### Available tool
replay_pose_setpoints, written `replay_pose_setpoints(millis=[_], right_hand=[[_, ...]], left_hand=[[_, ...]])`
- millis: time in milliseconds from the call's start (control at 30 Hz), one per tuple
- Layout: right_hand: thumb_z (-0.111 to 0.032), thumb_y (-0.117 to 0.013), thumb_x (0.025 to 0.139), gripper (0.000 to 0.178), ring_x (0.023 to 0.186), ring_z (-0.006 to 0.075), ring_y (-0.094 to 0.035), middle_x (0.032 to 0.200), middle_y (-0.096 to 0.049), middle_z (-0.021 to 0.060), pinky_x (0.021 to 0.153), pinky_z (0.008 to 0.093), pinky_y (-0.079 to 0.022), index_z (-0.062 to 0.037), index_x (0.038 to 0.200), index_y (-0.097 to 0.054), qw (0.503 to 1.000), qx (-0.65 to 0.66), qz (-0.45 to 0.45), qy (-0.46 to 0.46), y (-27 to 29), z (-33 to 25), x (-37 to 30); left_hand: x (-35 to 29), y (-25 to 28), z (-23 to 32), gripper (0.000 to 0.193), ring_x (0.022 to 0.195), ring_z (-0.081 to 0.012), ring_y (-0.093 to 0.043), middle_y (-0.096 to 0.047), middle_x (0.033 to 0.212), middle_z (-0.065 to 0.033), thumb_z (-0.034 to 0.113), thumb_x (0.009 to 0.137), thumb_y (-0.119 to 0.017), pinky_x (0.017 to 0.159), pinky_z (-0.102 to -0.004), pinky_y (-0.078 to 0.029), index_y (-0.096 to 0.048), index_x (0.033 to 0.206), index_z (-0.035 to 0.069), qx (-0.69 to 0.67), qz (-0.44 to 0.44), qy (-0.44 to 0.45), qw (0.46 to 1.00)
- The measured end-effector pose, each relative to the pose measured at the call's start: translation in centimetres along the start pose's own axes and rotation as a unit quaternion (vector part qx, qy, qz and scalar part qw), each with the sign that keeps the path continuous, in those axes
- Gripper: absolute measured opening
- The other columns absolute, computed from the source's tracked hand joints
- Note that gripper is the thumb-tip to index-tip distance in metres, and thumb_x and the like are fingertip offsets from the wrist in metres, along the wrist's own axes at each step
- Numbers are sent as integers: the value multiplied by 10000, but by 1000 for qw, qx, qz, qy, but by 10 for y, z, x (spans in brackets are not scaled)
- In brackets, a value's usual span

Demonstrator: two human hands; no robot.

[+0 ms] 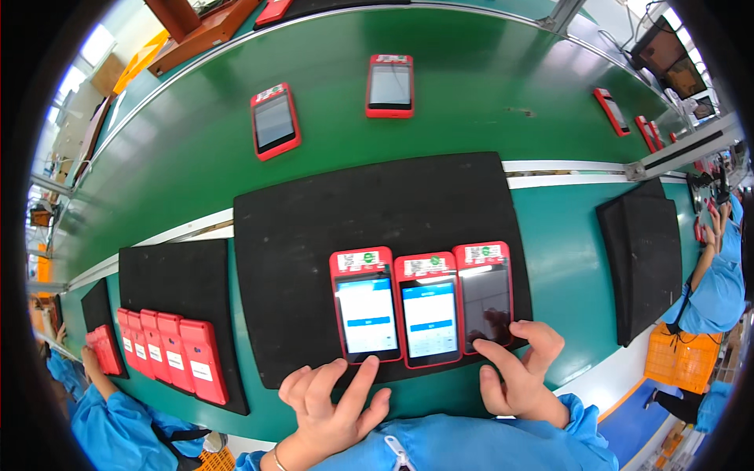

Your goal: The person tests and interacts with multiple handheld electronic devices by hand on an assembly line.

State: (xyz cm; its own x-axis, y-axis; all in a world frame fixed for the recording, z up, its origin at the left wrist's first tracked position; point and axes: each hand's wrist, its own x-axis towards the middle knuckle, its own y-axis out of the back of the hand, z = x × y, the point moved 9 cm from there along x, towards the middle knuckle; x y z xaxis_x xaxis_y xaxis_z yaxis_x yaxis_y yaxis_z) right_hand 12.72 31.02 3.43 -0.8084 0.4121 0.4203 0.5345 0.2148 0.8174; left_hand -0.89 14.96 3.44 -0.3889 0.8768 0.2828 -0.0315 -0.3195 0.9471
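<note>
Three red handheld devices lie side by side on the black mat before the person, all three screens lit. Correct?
Not all three: the head view shows the right device dark on its display; only the left device and middle device are lit.

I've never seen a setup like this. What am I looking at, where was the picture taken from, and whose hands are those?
There is no robot here. A person wears a camera on their head, looking down, and its very wide lens bends straight edges.

The left hand and right hand near the lower edge are the wearer's own. Neither grips anything: the left has a fingertip at the bottom of a lit red device, the right has fingertips at a dark-screened red device. A second lit device lies between them. All three lie on a black mat on a green table.

To the left is a row of red devices. Other people in blue sit or stand at both sides.
</note>
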Motion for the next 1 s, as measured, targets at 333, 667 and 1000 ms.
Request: replay_pose_setpoints(millis=[333,667,1000], right_hand=[[-121,-826,679,791,1161,361,-429,1307,-396,232,887,407,-457,-10,1349,-421,979,98,-93,-150,-11,22,31],[-89,-798,668,820,1191,388,-442,1344,-415,254,958,441,-410,-1,1379,-399,982,48,-120,-140,-6,20,33],[-153,-742,710,705,951,371,-513,1100,-527,215,826,437,-447,43,1319,-445,988,-83,-2,-128,-18,26,66]], left_hand=[[9,-7,-20,586,1109,-303,-387,-445,1215,-137,311,724,-803,917,-423,-330,-599,1216,67,-93,-24,78,992],[13,-12,-29,655,1093,-312,-415,-449,1212,-172,255,714,-809,890,-410,-341,-537,1258,10,-180,-23,91,979],[13,-7,-30,639,1087,-306,-421,-463,1194,-161,227,710,-798,889,-399,-344,-539,1253,10,-178,-11,87,980]])
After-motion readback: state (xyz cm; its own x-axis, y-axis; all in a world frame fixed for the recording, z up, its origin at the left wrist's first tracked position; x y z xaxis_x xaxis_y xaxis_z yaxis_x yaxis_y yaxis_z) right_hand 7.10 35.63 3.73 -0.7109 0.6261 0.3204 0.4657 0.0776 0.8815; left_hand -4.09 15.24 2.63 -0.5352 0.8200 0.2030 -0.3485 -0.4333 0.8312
